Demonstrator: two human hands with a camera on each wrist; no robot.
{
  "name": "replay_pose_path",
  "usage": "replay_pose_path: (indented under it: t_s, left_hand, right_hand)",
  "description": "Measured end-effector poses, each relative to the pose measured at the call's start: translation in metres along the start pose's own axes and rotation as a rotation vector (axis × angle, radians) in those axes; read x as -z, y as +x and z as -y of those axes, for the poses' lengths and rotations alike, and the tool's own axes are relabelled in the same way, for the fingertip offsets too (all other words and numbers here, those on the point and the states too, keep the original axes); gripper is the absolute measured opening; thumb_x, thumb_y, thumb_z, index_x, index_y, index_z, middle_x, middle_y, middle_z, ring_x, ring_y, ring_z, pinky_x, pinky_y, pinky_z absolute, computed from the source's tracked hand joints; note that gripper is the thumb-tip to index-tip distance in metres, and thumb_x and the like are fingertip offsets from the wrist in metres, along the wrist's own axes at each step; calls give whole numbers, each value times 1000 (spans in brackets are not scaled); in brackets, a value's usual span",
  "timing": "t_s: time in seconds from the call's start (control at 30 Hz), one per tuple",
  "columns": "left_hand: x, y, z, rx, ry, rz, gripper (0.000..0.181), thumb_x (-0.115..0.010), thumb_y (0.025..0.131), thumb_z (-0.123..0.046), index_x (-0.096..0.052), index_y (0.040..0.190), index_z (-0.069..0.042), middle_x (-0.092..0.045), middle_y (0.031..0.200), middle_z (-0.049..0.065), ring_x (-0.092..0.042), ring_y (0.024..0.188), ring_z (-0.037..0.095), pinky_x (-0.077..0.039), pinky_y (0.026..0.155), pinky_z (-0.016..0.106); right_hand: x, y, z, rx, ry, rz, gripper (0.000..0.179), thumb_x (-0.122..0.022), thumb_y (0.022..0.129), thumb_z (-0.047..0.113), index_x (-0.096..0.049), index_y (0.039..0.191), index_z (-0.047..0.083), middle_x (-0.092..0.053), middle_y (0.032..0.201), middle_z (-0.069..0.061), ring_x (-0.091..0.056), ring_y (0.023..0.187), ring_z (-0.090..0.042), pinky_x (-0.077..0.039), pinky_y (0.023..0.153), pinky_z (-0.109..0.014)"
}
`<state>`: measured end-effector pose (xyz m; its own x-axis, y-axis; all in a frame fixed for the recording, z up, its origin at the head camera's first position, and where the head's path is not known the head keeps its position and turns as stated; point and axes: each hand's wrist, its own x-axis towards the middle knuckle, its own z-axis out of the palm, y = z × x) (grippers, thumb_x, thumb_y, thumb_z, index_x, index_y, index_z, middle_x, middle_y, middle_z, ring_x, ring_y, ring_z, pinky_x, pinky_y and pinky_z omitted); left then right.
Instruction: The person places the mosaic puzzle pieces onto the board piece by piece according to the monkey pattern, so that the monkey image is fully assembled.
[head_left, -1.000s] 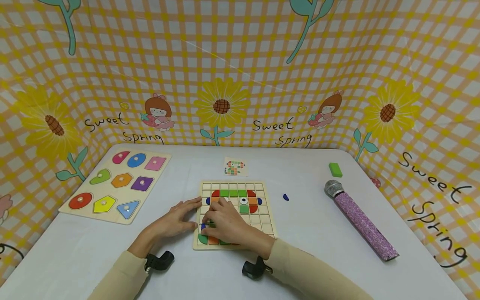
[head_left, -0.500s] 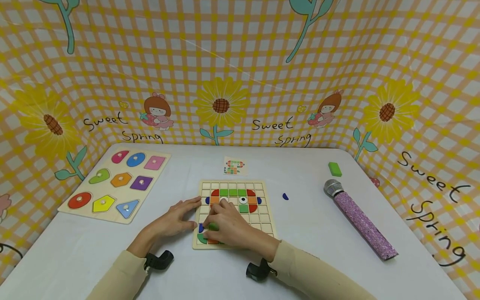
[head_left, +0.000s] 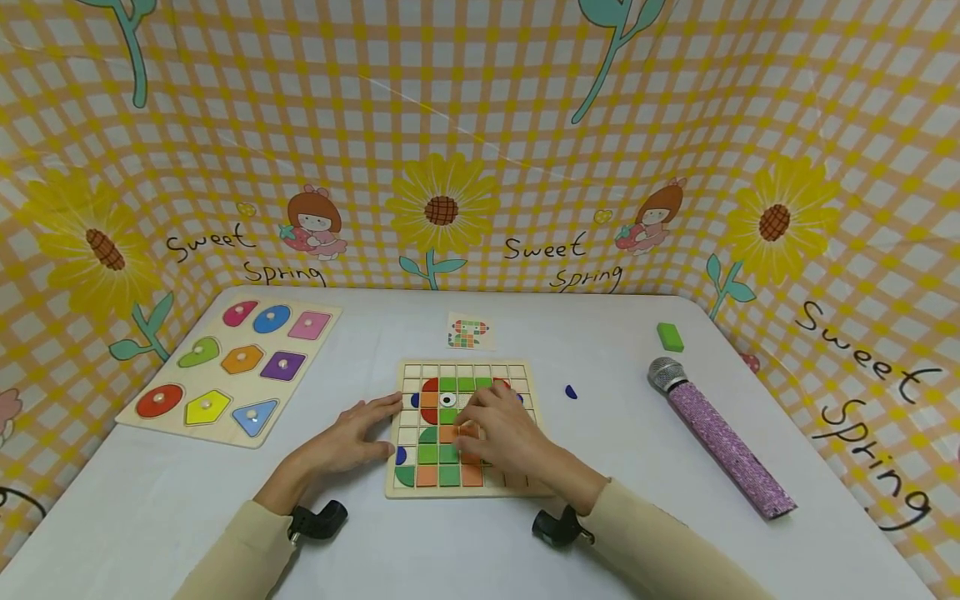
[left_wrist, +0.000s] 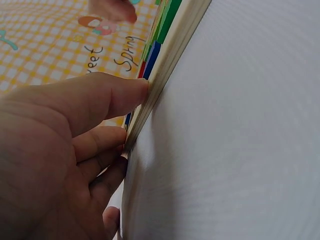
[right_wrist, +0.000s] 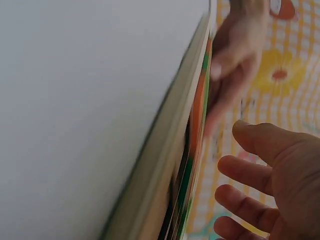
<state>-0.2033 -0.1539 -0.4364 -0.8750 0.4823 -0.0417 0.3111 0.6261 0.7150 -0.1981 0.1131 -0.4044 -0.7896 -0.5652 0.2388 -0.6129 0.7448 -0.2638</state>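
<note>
A wooden grid board (head_left: pixel 465 493) lies flat in the middle of the table, partly filled with green, orange, red and blue pieces. A round eye piece (head_left: pixel 447 400) sits near its upper left. My left hand (head_left: pixel 348 437) rests at the board's left side; in the left wrist view its thumb (left_wrist: pixel 117 95) and fingertips touch the board's edge. Over the board's right half is my right hand (head_left: pixel 502 429), covering some cells. The right wrist view shows that hand's fingers (right_wrist: pixel 245 172) spread apart with nothing between them.
A loose blue half-round piece (head_left: pixel 571 392) lies right of the board. Behind the board is a pattern card (head_left: pixel 471 332). A knob shape puzzle (head_left: pixel 247 392) lies at left; a glittery microphone (head_left: pixel 723 446) and a green block (head_left: pixel 670 337) are at right.
My right hand has moved right from the board's lower left, uncovering the eye piece and several green, orange and red pieces. My left hand has stayed in place.
</note>
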Motion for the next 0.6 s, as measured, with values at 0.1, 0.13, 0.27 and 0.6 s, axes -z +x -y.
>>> replay_pose_path:
  t_s: [0.1,0.13,0.27,0.6]
  left_hand:
    - [-1,0,-1,11,-8,1,66,-66,84,-17,-39,144,-7,-26,157,8,-11,146,39,-3,117,61]
    - [-1,0,-1,16,-12,0,66,-66,84,-16,-39,144,-7,-26,157,7,-11,147,38,-3,117,60]
    - [-2,0,0,16,-20,0,66,-66,84,-16,-39,144,-7,-27,157,6,-12,147,36,-2,118,59]
    - [-2,1,1,-16,1,-2,66,-66,84,-17,-39,143,-5,-27,157,8,-17,146,34,-4,119,58]
  right_hand:
    - [7,-10,-25,-57,-49,-54,24,-76,77,35,-75,93,17,-62,93,1,-42,86,-16,-33,72,-29]
    - [9,-14,-33,-84,-58,-60,24,-76,77,34,-74,93,16,-62,93,1,-42,87,-16,-33,72,-29]
    - [18,-27,-65,-201,-85,-52,24,-74,79,33,-74,95,16,-62,96,-1,-44,89,-19,-34,73,-31]
    - [34,-50,-113,-369,-107,-5,26,-72,79,32,-73,97,13,-63,96,-6,-48,92,-25,-39,77,-41]
